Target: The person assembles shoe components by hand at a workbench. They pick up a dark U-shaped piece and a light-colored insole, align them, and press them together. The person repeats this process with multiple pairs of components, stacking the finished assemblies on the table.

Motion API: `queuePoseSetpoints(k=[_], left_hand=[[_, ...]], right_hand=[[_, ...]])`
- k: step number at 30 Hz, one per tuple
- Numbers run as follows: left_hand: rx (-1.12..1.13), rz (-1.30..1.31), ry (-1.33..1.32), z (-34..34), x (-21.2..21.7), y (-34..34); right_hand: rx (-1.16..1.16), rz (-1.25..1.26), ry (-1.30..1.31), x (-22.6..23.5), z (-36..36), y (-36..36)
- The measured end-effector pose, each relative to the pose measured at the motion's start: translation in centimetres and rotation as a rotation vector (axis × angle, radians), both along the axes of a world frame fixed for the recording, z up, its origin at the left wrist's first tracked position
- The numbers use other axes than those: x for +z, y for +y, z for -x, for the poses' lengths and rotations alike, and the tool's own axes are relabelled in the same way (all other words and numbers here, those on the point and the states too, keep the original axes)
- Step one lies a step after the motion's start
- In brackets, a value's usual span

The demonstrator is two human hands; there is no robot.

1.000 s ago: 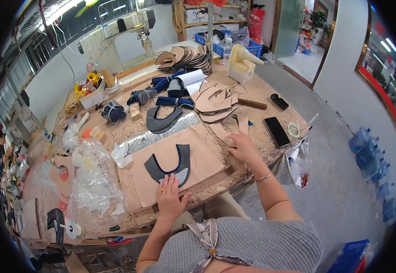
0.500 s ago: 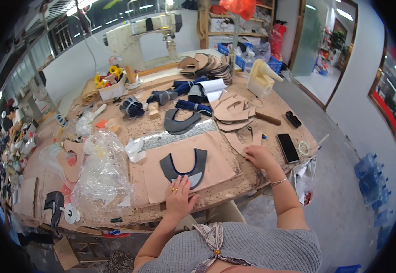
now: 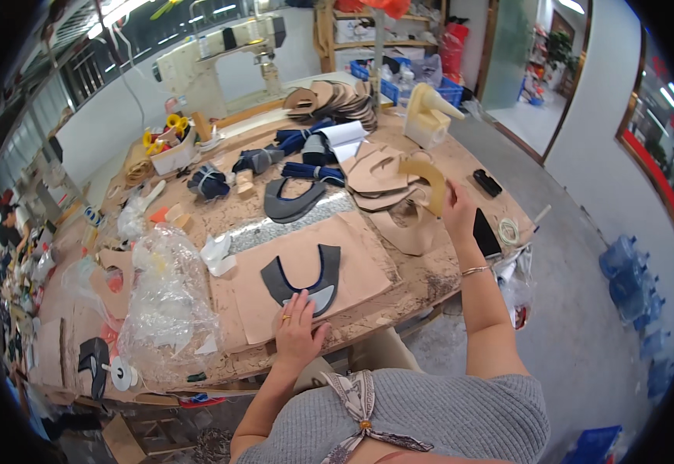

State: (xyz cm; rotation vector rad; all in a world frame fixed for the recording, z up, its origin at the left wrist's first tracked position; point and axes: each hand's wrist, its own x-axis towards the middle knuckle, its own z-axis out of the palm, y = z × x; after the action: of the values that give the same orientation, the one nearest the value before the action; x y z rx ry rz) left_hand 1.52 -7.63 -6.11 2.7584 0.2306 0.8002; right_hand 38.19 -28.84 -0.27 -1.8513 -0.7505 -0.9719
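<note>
My left hand (image 3: pixel 298 334) lies flat, fingers stretched out, with its fingertips on the light grey patch at the near end of a dark grey U-shaped shoe upper piece (image 3: pixel 277 284) with a navy inner edge. Under that piece is a tan board (image 3: pixel 256 317). To the right, my right hand (image 3: pixel 458 210) pinches a curved, yellowish, thin strip-like piece (image 3: pixel 436 189), raised over a pile of tan cardboard patterns (image 3: pixel 374 172). Another grey U-shaped upper (image 3: pixel 294 205) rests beyond the board, beside a metal plate (image 3: pixel 275 232).
A black phone (image 3: pixel 485 236) sits partly behind my right wrist. Crumpled clear plastic (image 3: pixel 168 298) covers the table's left. Navy bundles (image 3: pixel 314 172), a glue container (image 3: pixel 427 124) and a white box of tools (image 3: pixel 174 157) stand farther back, before a sewing machine (image 3: pixel 213 69).
My right hand has risen from the cardboard patterns and moved away from me, now gripping the curved yellowish piece. My left hand stays on the upper. The whole view has shifted slightly.
</note>
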Motion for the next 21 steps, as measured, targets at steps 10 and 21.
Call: queuePoseSetpoints(k=[10,21], left_hand=[[-0.651,2.147,-0.110,-5.7,1.1,-2.1],[-0.423,2.050,-0.219,-7.0,1.3,-2.7]], right_hand=[[0.841,0.757,-0.483,1.7,19.3,5.4],[0.354,0.004,0.774,-7.4,8.4,2.5]])
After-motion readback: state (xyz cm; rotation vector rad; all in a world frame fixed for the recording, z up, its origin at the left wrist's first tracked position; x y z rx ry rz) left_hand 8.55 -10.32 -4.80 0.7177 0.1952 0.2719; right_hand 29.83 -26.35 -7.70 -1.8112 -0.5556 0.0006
